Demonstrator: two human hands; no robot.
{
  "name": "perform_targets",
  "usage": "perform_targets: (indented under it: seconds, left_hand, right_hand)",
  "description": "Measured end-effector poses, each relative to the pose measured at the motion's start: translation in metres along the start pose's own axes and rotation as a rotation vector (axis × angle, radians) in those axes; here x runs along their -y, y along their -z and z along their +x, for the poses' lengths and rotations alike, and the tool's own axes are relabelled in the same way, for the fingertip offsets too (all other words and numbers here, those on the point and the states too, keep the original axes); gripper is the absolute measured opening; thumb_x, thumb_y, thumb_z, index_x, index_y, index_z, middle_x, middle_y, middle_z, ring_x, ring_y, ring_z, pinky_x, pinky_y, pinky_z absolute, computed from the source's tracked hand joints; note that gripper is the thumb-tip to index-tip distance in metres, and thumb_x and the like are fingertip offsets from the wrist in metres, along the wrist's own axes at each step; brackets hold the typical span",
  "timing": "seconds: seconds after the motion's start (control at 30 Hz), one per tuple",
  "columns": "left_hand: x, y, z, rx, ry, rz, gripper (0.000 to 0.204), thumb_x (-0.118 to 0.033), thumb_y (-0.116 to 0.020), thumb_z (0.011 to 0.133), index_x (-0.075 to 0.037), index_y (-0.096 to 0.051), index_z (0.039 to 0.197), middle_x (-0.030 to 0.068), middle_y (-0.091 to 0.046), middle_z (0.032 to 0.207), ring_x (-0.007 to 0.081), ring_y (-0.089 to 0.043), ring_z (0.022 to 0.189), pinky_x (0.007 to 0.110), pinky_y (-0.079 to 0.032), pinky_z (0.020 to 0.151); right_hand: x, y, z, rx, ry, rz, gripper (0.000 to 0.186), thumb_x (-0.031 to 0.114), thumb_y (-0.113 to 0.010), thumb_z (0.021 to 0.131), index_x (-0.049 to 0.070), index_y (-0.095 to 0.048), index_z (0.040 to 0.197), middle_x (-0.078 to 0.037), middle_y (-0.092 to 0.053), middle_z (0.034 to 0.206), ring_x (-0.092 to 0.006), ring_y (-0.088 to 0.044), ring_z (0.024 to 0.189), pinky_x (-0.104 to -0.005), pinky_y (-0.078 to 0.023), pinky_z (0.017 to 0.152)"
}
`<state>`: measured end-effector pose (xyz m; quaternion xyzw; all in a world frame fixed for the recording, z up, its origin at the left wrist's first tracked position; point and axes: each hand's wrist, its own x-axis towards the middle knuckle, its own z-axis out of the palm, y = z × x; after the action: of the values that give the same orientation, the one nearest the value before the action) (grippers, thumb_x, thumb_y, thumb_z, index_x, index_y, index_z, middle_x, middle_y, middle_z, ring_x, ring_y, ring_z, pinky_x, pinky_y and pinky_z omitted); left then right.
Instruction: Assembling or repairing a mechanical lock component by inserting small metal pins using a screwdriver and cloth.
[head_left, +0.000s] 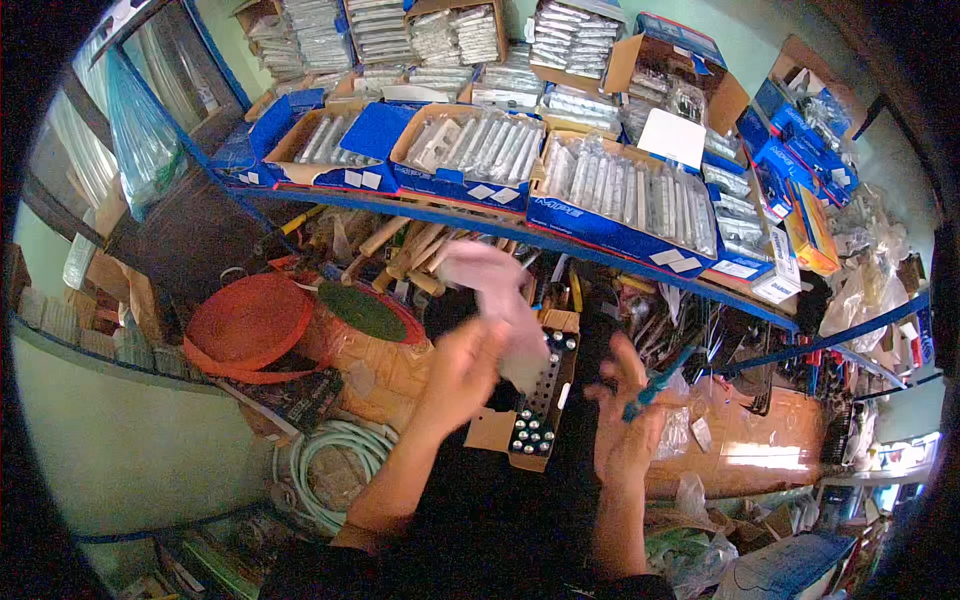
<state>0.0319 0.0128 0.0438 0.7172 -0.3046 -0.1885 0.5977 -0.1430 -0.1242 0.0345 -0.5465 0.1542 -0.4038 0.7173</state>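
Observation:
My left hand (463, 375) grips a pale pink cloth-like item (497, 280), blurred and raised over an open narrow carton (547, 390) of small silver-topped cylinders. My right hand (625, 410), to the right of the carton, has some fingers raised and appears to hold a teal item (665, 378), too unclear to name. The carton's cardboard flap (485, 432) sticks out to the left.
Blue boxes (600, 215) of wrapped silver pieces line the shelf (490, 215) above. Wooden-handled tools (395, 250) lie underneath. Red coils (245, 325) and pale hose (330, 460) are left; cardboard (760, 435) and plastic bags (690, 520) are right.

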Motion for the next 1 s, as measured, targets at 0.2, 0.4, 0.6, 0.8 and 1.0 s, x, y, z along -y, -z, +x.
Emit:
perform_targets:
  seconds: [0.2,0.4,0.6,0.8,1.0]
  left_hand:
    - [-0.026,-0.041,-0.024,0.14,-0.46,0.692,0.015,-0.023,-0.066,0.097,-0.009,-0.07,0.1,0.0108,-0.072,0.087,0.0302,-0.07,0.08,0.047,-0.041,0.077]
    - [-0.042,-0.026,-0.02,0.137,-0.337,0.324,0.031,-0.021,-0.074,0.093,-0.005,-0.07,0.12,0.0134,-0.075,0.103,0.0306,-0.071,0.094,0.044,-0.048,0.092]
    - [-0.036,-0.027,-0.012,-0.168,-0.312,0.014,0.036,-0.02,-0.071,0.099,0.002,-0.065,0.128,0.009,-0.071,0.094,0.0181,-0.067,0.083,0.032,-0.053,0.072]
    - [-0.024,-0.02,-0.006,0.048,0.007,-0.44,0.033,-0.031,-0.057,0.11,-0.001,-0.071,0.105,0.0001,-0.07,0.088,0.0028,-0.061,0.069,0.018,-0.042,0.056]
    - [-0.029,-0.009,-0.005,-0.054,0.077,-0.591,0.035,-0.031,-0.053,0.111,0.001,-0.068,0.11,0.015,-0.076,0.102,0.0208,-0.077,0.082,0.027,-0.055,0.055]
  right_hand:
    - [-0.021,0.002,0.004,0.32,-0.142,-0.22,0.038,0.03,-0.052,0.111,-0.004,-0.067,0.105,-0.017,-0.063,0.124,-0.0228,-0.057,0.114,-0.037,-0.043,0.099]
    - [-0.001,-0.005,0.022,0.002,-0.018,-0.399,0.044,0.028,-0.052,0.111,0.001,-0.06,0.077,-0.002,-0.057,0.074,-0.0131,-0.052,0.069,-0.0306,-0.04,0.061]
    - [0.02,-0.011,0.024,0.083,0.078,-0.574,0.04,0.02,-0.059,0.105,-0.003,-0.058,0.072,-0.013,-0.06,0.084,-0.0213,-0.057,0.077,-0.0357,-0.043,0.068]
    - [0.017,0.0,0.019,0.234,0.075,-0.546,0.034,0.02,-0.063,0.101,-0.003,-0.061,0.077,-0.016,-0.06,0.085,-0.0264,-0.058,0.08,-0.039,-0.046,0.072]
    - [-0.004,0.048,0.024,-0.025,0.164,-0.442,0.045,0.033,-0.052,0.112,0.005,-0.055,0.146,-0.008,-0.067,0.112,-0.0116,-0.052,0.067,-0.0298,-0.048,0.063]
